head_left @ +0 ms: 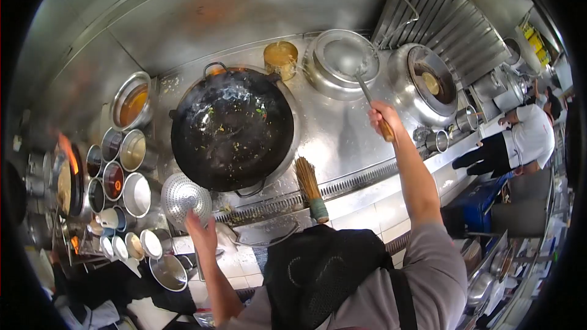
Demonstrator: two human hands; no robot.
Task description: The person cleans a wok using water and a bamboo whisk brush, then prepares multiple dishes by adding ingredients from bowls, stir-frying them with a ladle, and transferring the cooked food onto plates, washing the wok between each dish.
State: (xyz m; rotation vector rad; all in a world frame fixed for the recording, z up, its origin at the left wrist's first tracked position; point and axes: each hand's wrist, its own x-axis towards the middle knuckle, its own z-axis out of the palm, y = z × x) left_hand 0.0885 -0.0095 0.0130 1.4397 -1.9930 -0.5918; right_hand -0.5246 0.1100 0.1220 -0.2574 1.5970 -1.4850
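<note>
My right hand is wrapped round the handle of a ladle with a wooden end. Its far end reaches into a round steel pot of water, where the bowl is hard to make out. My left hand, slightly blurred, has its fingers apart at the lower edge of a perforated strainer. Whether the fingers touch the strainer is unclear. A large black wok sits on the burner between my hands, with food scraps and steam inside. Near its front right lies a bamboo brush with a green-wrapped handle.
Several seasoning pots crowd the left side beside a steel bowl of brown liquid. Behind stands a pot of yellowish liquid. A second steel pot is at right. Flames show near another wok. A person stands farther right.
</note>
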